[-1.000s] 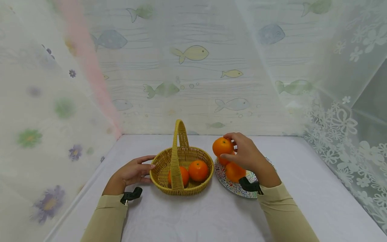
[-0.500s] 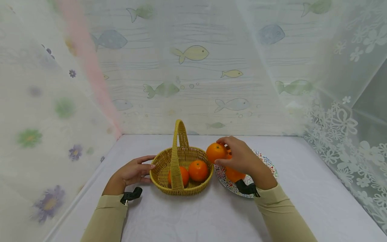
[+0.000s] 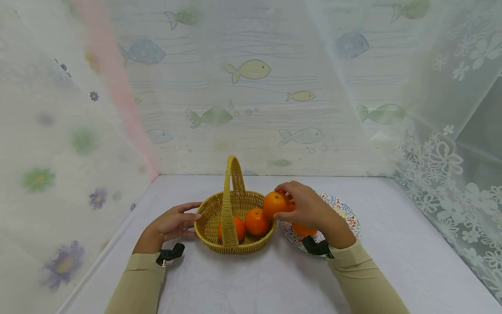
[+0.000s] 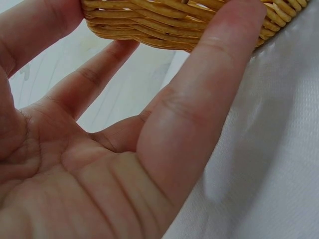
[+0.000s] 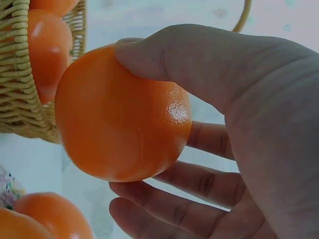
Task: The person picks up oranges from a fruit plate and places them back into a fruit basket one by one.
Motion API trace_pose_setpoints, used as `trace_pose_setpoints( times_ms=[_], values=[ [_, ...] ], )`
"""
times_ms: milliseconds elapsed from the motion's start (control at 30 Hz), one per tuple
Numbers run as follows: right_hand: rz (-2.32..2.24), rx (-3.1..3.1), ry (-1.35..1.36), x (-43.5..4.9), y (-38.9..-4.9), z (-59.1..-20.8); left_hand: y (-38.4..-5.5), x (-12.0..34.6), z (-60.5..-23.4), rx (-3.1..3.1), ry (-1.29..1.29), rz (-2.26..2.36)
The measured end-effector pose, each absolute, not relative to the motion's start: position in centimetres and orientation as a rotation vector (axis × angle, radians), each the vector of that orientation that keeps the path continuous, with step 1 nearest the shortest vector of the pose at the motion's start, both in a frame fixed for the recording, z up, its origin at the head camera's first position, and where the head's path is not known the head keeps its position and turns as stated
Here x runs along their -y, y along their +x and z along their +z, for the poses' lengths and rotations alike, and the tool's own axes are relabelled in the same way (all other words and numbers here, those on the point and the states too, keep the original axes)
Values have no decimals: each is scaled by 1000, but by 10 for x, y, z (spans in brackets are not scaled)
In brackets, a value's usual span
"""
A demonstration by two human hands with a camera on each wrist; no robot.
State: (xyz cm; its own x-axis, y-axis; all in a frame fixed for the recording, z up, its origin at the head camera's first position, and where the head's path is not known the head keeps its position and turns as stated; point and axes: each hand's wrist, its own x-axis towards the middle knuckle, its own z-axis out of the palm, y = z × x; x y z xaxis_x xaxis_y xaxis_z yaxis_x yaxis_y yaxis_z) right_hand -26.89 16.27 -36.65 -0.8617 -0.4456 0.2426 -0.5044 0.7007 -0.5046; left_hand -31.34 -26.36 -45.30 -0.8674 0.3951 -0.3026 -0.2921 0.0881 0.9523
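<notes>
In the head view a yellow wicker basket (image 3: 211,244) with a tall arched handle stands on the table. Two oranges, a near one (image 3: 239,228) partly behind the handle and another (image 3: 257,221) at the right, lie inside. My left hand (image 3: 172,223) touches the basket's left end; its thumb and fingers lie fairly straight against the wicker wall (image 4: 149,22). With thumb and fingers my right hand (image 3: 307,207) holds an orange (image 5: 122,117) at the basket's right rim. Beneath that hand, other oranges (image 3: 303,230) sit on a speckled plate (image 3: 345,213), partly hidden.
A white cloth (image 3: 251,283) covers the table. Behind it hangs a curtain (image 3: 251,109) printed with fish, and more sheer curtains close off both sides. The plate stands close to the basket's right end.
My right hand has carried the orange left and slightly down, from over the plate to the basket's right rim. The left hand and the basket have stayed in place.
</notes>
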Motion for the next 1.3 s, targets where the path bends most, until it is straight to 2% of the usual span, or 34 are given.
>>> trace_pose_setpoints(
  times_ms=[1300],
  values=[
    [737,2815,877,-140,-261,-375,-314,264,-453,-1900,96,1819]
  ],
)
